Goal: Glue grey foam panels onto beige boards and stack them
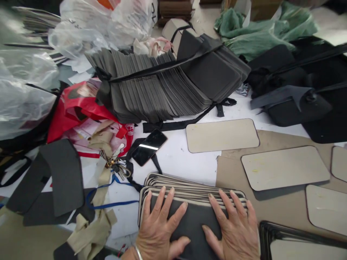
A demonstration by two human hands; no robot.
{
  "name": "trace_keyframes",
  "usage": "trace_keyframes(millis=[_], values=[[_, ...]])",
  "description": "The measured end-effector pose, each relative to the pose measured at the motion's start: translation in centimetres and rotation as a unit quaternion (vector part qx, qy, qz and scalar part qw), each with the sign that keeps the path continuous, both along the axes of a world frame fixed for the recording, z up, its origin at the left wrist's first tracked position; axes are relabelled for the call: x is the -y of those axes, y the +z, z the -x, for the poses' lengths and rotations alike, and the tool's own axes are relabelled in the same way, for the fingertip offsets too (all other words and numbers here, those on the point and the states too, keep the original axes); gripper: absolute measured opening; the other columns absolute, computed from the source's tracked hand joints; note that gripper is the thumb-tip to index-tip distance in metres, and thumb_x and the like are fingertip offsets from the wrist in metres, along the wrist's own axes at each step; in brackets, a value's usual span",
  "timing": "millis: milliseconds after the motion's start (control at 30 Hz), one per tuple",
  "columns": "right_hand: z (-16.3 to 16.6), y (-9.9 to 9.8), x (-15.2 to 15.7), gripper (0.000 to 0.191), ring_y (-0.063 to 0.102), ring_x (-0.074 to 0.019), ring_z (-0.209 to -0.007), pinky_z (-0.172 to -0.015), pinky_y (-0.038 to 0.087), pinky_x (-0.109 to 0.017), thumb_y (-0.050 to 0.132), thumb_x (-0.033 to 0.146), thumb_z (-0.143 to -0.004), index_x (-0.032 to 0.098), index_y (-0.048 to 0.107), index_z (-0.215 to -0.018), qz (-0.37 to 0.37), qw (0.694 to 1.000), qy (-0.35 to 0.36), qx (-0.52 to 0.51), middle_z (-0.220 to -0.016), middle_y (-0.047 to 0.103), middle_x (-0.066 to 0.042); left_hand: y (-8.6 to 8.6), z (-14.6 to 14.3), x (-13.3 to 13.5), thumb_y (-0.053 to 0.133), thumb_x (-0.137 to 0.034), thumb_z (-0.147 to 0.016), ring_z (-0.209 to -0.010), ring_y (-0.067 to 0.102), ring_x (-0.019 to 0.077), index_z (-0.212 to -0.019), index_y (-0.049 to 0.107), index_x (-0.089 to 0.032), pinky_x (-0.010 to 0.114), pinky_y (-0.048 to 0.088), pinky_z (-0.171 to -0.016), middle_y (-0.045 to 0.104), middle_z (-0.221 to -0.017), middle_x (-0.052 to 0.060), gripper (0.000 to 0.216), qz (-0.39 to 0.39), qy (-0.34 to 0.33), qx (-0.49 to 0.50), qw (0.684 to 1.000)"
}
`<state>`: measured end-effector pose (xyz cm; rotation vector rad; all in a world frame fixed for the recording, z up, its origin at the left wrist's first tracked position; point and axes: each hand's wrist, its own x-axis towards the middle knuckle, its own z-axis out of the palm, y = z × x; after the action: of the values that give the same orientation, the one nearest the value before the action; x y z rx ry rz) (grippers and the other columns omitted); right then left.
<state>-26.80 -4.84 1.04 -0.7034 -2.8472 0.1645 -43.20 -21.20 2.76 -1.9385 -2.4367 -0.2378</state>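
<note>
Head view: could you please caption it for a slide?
Left hand and right hand rest flat on stacked dark panels.

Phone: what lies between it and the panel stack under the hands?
Head view: a black strap on white paper lies between the phone and the panel stack.

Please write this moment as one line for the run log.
left hand: flat on stack of dark panels | right hand: flat on same stack | nearby: phone, keys
</note>
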Motion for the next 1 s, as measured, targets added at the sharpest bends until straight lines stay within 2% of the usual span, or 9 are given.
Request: trace_keyframes(millis=[200, 367, 500, 600, 667, 700, 767, 867, 1000], values=[[-0.1, 0.0, 0.4, 0.058, 0.031, -0.0354, -0.126, -0.1, 0.02, -0.062, 0.052, 0.049, -0.076, 0.027, 0.041, -0.129, -0.029, 0.999, -0.005, -0.018, -0.132, 0.045, -0.01, 0.1, -0.3, 0.5, 0.054, -0.057, -0.071, -0.13, 0.022, 0.0393, -0.137, 0.028, -0.025, 0.062, 0.008, -0.102, 0.021, -0.145, 0.019, 0.078, -0.007, -0.006, -0.029, 1.0], [-0.5, 0.0, 0.4, 0.064, 0.023, -0.0336, -0.131, -0.099, 0.021, -0.062, 0.043, 0.048, -0.082, 0.02, 0.027, -0.137, -0.041, 0.998, 0.0, -0.053, -0.139, 0.036, -0.013, 0.9, 0.0, 0.3, 0.05, -0.052, -0.078, -0.133, 0.018, 0.0347, -0.137, 0.026, -0.02, 0.058, 0.016, -0.103, 0.018, -0.146, 0.018, 0.071, -0.053, 0.004, -0.005, 0.999], [-1.1, 0.9, -0.7, 0.062, 0.026, -0.0333, -0.13, -0.098, 0.024, -0.062, 0.041, 0.051, -0.084, 0.019, 0.03, -0.136, -0.019, 0.995, -0.02, -0.093, -0.136, 0.039, -0.016, 2.9, -1.9, 2.1, 0.051, -0.035, -0.081, -0.126, 0.034, 0.0287, -0.13, 0.036, -0.014, 0.049, 0.03, -0.102, 0.039, -0.134, 0.018, 0.055, -0.187, 0.091, 0.042, 0.977], [-0.6, 2.0, -2.8, 0.062, 0.037, -0.0313, -0.124, -0.097, 0.032, -0.055, 0.042, 0.054, -0.082, 0.017, 0.038, -0.131, 0.054, 0.993, 0.029, -0.102, -0.13, 0.046, -0.017, 3.2, -5.9, 4.7, 0.053, -0.033, -0.08, -0.092, 0.057, 0.02, -0.098, 0.056, -0.016, 0.034, 0.046, -0.083, 0.061, -0.094, 0.009, 0.026, -0.276, 0.234, 0.156, 0.919], [0.6, 2.5, -4.3, 0.064, 0.042, -0.0281, -0.121, -0.097, 0.037, -0.047, 0.043, 0.056, -0.081, 0.014, 0.04, -0.13, 0.137, 0.984, 0.097, -0.063, -0.129, 0.047, -0.017, 2.2, -9.2, 5.7, 0.055, -0.043, -0.077, -0.07, 0.056, 0.0162, -0.073, 0.055, -0.017, 0.029, 0.047, -0.067, 0.057, -0.069, 0.003, 0.026, -0.239, 0.332, 0.333, 0.849], [1.4, 2.6, -5.1, 0.066, 0.044, -0.0269, -0.12, -0.097, 0.038, -0.045, 0.044, 0.057, -0.081, 0.013, 0.041, -0.13, 0.178, 0.975, 0.127, -0.032, -0.13, 0.048, -0.016, 1.3, -10.7, 5.8, 0.057, -0.049, -0.074, -0.065, 0.055, 0.0158, -0.069, 0.053, -0.017, 0.028, 0.046, -0.063, 0.055, -0.065, 0.002, 0.033, -0.205, 0.37, 0.442, 0.791], [3.4, 2.3, -6.4, 0.069, 0.047, -0.0264, -0.118, -0.097, 0.039, -0.043, 0.045, 0.06, -0.078, 0.013, 0.042, -0.13, 0.245, 0.955, 0.165, 0.035, -0.13, 0.048, -0.015, -0.8, -13.1, 5.0, 0.061, -0.062, -0.063, -0.068, 0.057, 0.0183, -0.077, 0.055, -0.015, 0.03, 0.047, -0.062, 0.059, -0.069, 0.004, 0.05, -0.183, 0.415, 0.63, 0.63], [6.5, 1.1, -7.6, 0.072, 0.052, -0.0273, -0.112, -0.092, 0.043, -0.043, 0.047, 0.062, -0.076, 0.013, 0.045, -0.128, 0.323, 0.919, 0.199, 0.105, -0.124, 0.053, -0.016, -3.5, -14.7, 2.3, 0.069, -0.064, -0.053, -0.092, 0.059, 0.0258, -0.102, 0.054, -0.015, 0.038, 0.046, -0.08, 0.063, -0.098, 0.012, 0.072, -0.297, 0.411, 0.748, 0.427], [9.1, -0.1, -7.8, 0.073, 0.057, -0.0306, -0.104, -0.087, 0.046, -0.047, 0.054, 0.063, -0.07, 0.011, 0.052, -0.121, 0.389, 0.878, 0.223, 0.169, -0.115, 0.059, -0.017, -4.3, -14.8, -0.7, 0.073, -0.05, -0.06, -0.119, 0.046, 0.0278, -0.115, 0.052, -0.019, 0.041, 0.032, -0.103, 0.055, -0.121, 0.012, 0.067, -0.476, 0.349, 0.749, 0.3]])
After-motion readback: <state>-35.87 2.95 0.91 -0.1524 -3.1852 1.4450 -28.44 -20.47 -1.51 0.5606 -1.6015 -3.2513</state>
